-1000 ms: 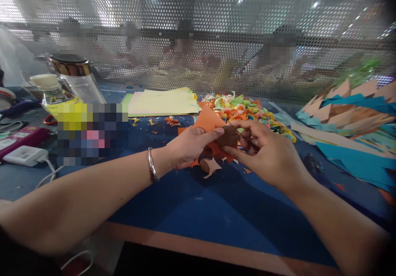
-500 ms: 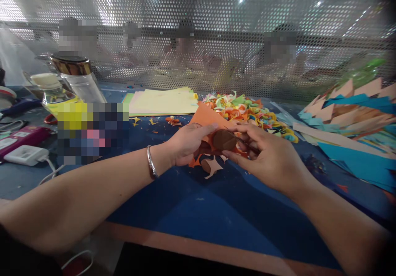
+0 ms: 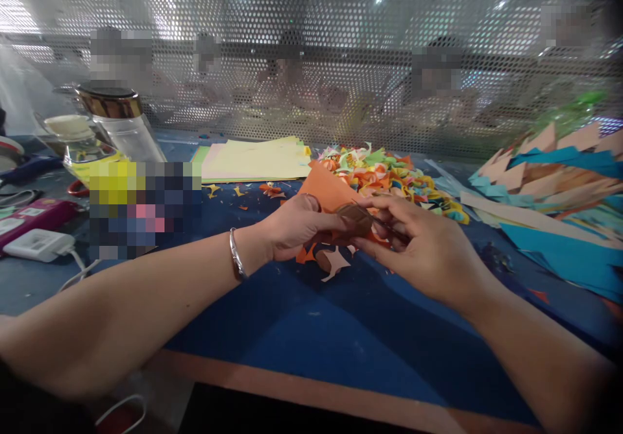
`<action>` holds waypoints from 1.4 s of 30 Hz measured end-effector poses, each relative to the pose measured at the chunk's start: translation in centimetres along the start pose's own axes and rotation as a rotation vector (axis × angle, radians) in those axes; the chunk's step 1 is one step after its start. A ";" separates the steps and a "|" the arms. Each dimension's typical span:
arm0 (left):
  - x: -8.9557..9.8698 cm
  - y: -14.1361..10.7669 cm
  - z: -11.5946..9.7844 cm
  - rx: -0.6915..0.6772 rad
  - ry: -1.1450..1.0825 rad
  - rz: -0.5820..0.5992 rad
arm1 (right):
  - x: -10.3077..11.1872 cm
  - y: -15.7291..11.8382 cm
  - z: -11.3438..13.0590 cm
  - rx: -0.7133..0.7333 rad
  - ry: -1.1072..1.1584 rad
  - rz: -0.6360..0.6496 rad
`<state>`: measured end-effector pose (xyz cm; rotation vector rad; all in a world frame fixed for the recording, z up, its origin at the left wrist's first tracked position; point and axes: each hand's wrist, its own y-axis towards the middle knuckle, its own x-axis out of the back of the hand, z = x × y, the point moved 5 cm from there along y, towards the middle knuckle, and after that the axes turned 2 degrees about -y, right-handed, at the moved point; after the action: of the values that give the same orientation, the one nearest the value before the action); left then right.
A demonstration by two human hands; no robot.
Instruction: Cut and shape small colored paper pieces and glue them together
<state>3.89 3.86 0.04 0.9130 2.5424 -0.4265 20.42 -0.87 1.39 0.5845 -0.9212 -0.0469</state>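
My left hand (image 3: 294, 226) is closed on a sheet of orange paper (image 3: 324, 186), its thumb pressed on top beside a brown round piece (image 3: 354, 218). That piece lies tilted over the paper, between my two hands. In my right hand (image 3: 418, 239) are dark scissors (image 3: 392, 229), mostly covered by the fingers; the fingertips also touch the brown piece's right edge. Just under the hands, a pale pink paper scrap (image 3: 335, 262) with curved cut edges rests on the blue table (image 3: 311, 330).
Behind my hands are a heap of colourful paper scraps (image 3: 389, 174) and a stack of pale yellow sheets (image 3: 263, 158). Cut blue and peach paper (image 3: 559, 161) is piled at right. Bottles (image 3: 126, 122) and a white charger (image 3: 39, 244) stand left. A perforated metal screen (image 3: 311, 19) closes the back.
The brown round piece has tilted and now looks narrower. My left thumb has moved down toward it. My right hand has stayed nearly in place.
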 end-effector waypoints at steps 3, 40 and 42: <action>0.0 -0.2 0.0 -0.003 0.039 -0.039 | -0.1 0.0 -0.2 -0.029 0.062 0.007; 0.9 0.0 -0.2 -0.156 -0.042 -0.120 | 0.6 0.2 -1.5 -0.484 0.563 0.066; 0.9 -0.1 -0.1 -0.130 -0.011 -0.117 | 0.6 0.2 -1.4 -0.497 0.575 0.080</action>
<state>3.17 4.34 -0.33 0.7159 2.5880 -0.2955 21.85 -0.19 1.30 0.0798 -0.3465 -0.0316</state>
